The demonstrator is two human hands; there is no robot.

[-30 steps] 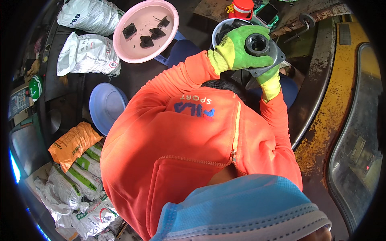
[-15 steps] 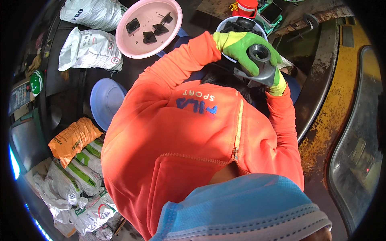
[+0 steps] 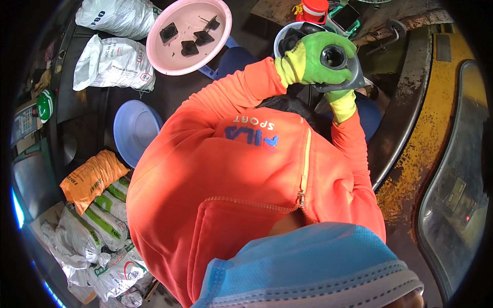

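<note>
My left hand (image 3: 317, 60), in a green and yellow glove, is wrapped round the upright collar of a black flanged part (image 3: 351, 78). The collar's round opening faces up, between my fingers and thumb. Beneath the part's flat, angular base is my right hand (image 3: 341, 101), gloved the same way; its fingers are mostly hidden by the part. Just beyond, a pale basin (image 3: 280, 40) holds more black pieces, partly covered by my left glove.
A pink basin (image 3: 154, 56) with several black pieces stands far left, near white sacks (image 3: 114, 64). A blue basin (image 3: 134, 133) and an orange sack (image 3: 92, 179) lie left. Rusty yellow machinery (image 3: 411, 169) borders the right. A red-lidded container (image 3: 314, 10) stands at the back.
The black part has turned, its base now facing nearer level and its collar tipped differently. My left hand has shifted slightly right; my right hand has moved left, under the base.
</note>
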